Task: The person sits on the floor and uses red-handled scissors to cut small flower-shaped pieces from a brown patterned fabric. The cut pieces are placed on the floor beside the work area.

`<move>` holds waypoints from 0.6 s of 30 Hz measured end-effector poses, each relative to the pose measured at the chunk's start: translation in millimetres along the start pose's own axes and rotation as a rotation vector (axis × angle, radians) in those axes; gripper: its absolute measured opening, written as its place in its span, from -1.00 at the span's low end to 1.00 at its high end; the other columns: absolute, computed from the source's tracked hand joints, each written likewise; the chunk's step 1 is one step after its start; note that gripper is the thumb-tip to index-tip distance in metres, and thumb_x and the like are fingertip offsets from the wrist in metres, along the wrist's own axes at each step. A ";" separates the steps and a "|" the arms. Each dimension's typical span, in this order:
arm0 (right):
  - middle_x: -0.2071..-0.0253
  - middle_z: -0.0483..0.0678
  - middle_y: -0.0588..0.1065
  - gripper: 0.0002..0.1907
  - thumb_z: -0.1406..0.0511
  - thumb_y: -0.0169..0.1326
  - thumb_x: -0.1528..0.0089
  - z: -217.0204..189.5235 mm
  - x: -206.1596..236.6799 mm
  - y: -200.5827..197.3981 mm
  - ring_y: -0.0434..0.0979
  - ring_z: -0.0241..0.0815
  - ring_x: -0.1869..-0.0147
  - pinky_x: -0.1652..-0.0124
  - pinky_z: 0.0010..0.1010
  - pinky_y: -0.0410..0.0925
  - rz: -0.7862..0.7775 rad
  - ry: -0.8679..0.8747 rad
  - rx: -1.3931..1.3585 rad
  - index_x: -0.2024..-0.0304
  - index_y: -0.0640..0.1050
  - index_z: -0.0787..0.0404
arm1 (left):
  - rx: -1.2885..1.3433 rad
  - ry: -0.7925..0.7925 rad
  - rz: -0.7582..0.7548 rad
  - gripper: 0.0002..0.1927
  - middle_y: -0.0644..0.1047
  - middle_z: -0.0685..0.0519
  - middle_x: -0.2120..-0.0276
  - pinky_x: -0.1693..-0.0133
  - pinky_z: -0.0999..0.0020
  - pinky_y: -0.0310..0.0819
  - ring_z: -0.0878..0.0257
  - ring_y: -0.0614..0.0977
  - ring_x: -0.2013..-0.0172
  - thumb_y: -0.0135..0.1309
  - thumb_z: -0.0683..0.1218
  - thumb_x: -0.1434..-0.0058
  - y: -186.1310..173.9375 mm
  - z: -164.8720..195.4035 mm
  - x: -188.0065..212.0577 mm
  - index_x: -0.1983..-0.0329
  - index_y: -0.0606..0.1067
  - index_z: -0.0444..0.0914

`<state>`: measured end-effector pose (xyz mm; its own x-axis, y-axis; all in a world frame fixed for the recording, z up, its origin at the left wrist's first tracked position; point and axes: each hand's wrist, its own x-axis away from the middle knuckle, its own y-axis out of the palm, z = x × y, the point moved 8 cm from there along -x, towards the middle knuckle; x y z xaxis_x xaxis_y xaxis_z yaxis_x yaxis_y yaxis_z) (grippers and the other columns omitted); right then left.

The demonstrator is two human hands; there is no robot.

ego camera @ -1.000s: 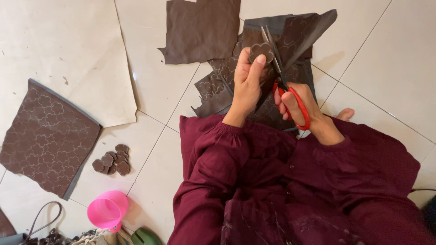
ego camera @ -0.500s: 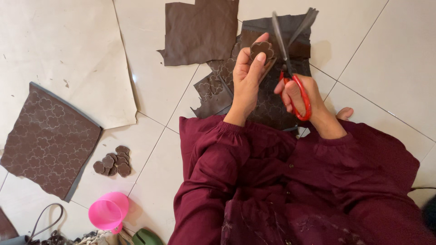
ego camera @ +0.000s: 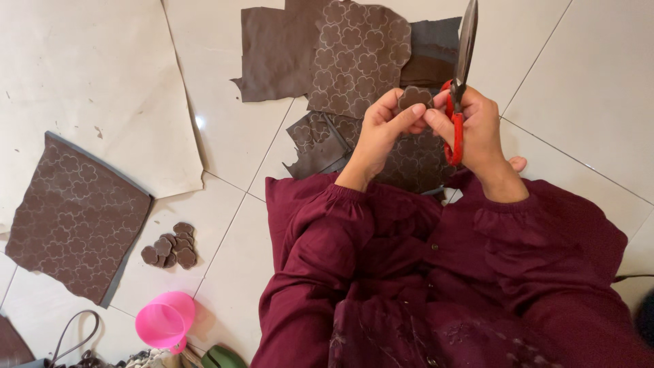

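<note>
left hand [ego camera: 380,133] and right hand [ego camera: 477,123] pinch a brown flower cutout [ego camera: 414,97]; right grips red scissors [ego camera: 458,102], blades closed toward twelve o'clock; bare tile [ego camera: 586,82] at two.

pink cup [ego camera: 165,323], cut flower pile [ego camera: 170,244], patterned sheet [ego camera: 71,215].

So the scissors [ego camera: 462,75] swung up since a second ago: they were slanted into the leather then, now the blades point straight up, closed. The small flower-shaped cutout [ego camera: 414,99] has come free of the sheet, and both the left hand [ego camera: 381,133] and right hand [ego camera: 477,126] pinch it together now, fingertips meeting.
</note>
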<state>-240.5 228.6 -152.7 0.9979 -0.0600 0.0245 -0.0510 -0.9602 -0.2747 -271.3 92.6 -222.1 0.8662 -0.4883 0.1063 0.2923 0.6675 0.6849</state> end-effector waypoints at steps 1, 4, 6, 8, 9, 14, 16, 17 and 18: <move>0.33 -0.16 0.50 -0.86 0.41 0.21 -0.34 2.1 -0.6 -1.7 0.47 -0.44 0.34 0.36 -0.61 0.33 0.006 0.029 0.010 0.11 0.51 0.30 | -0.033 0.017 -0.006 -0.86 0.58 0.11 0.26 0.11 0.43 0.53 0.39 0.59 0.23 0.16 -0.12 -0.40 -0.4 2.0 0.2 0.09 0.51 -0.28; 0.36 -0.16 0.49 -0.86 0.41 0.22 -0.32 2.2 -3.6 -4.7 0.48 -0.43 0.38 0.38 -0.60 0.35 0.007 0.053 0.017 0.14 0.50 0.29 | -0.089 0.066 0.059 -0.82 0.59 0.17 0.18 0.11 0.49 0.49 0.46 0.56 0.21 0.15 -0.12 -0.33 -9.0 5.4 0.9 0.04 0.52 -0.25; 0.34 -0.16 0.50 -0.86 0.40 0.22 -0.33 1.5 -4.7 -6.5 0.47 -0.43 0.38 0.37 -0.61 0.35 0.026 0.068 -0.008 0.13 0.51 0.29 | -0.102 0.079 0.076 -0.83 0.58 0.11 0.25 0.15 0.45 0.48 0.41 0.56 0.26 0.19 -0.14 -0.37 -12.9 4.3 -0.2 0.04 0.55 -0.30; 0.35 -0.16 0.50 -0.87 0.39 0.22 -0.33 1.9 -5.3 -7.1 0.46 -0.42 0.40 0.38 -0.60 0.33 0.035 0.097 -0.066 0.14 0.52 0.28 | -0.090 0.049 0.105 -0.82 0.59 0.07 0.28 0.18 0.42 0.50 0.37 0.57 0.30 0.19 -0.14 -0.37 -17.2 -0.5 -2.3 0.03 0.56 -0.33; 0.37 -0.16 0.49 -0.88 0.38 0.21 -0.34 2.6 -5.5 -7.0 0.45 -0.41 0.41 0.39 -0.59 0.32 0.035 0.117 -0.113 0.14 0.52 0.28 | -0.073 0.012 0.123 -0.81 0.60 0.07 0.28 0.19 0.41 0.51 0.36 0.59 0.31 0.17 -0.14 -0.36 -19.5 -3.9 -4.1 0.03 0.56 -0.33; 0.47 -0.13 0.44 -0.90 0.38 0.15 -0.30 14.9 -7.2 -5.1 0.43 -0.33 0.45 0.43 -0.49 0.33 0.082 0.288 -0.488 0.19 0.48 0.24 | 0.049 0.006 0.146 -0.71 0.59 0.02 0.17 0.10 0.38 0.54 0.33 0.61 0.22 0.03 -0.13 -0.39 -18.0 4.2 -3.5 -0.12 0.52 -0.33; 0.46 -0.12 0.45 -0.92 0.39 0.12 -0.29 18.3 -10.4 -8.0 0.45 -0.30 0.44 0.39 -0.46 0.35 0.130 0.323 -0.602 0.18 0.48 0.23 | -0.021 0.110 0.193 -0.67 0.56 0.03 0.03 0.01 0.39 0.50 0.35 0.57 0.10 -0.01 -0.13 -0.39 -13.3 26.2 3.9 -0.18 0.48 -0.32; 0.45 -0.11 0.44 -0.93 0.39 0.11 -0.31 15.7 -12.4 -9.5 0.44 -0.29 0.42 0.36 -0.46 0.35 0.124 0.294 -0.638 0.18 0.48 0.23 | -0.051 0.213 0.183 -0.69 0.55 0.00 0.01 -0.08 0.37 0.45 0.34 0.55 0.04 -0.01 -0.15 -0.42 -4.5 42.4 12.1 -0.18 0.47 -0.34; 0.44 -0.11 0.43 -0.93 0.39 0.11 -0.33 13.3 -13.6 -11.4 0.44 -0.28 0.40 0.33 -0.45 0.36 0.122 0.267 -0.675 0.18 0.47 0.24 | -0.082 0.311 0.172 -0.70 0.53 -0.02 -0.01 -0.16 0.36 0.40 0.32 0.53 -0.02 -0.01 -0.16 -0.45 6.8 59.3 22.7 -0.19 0.46 -0.36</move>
<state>-253.0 244.0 -162.6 0.9440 -0.1591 0.2890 -0.2609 -0.8961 0.3591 -273.6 52.7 -172.3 0.9836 -0.1792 -0.0186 0.1526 0.7737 0.6149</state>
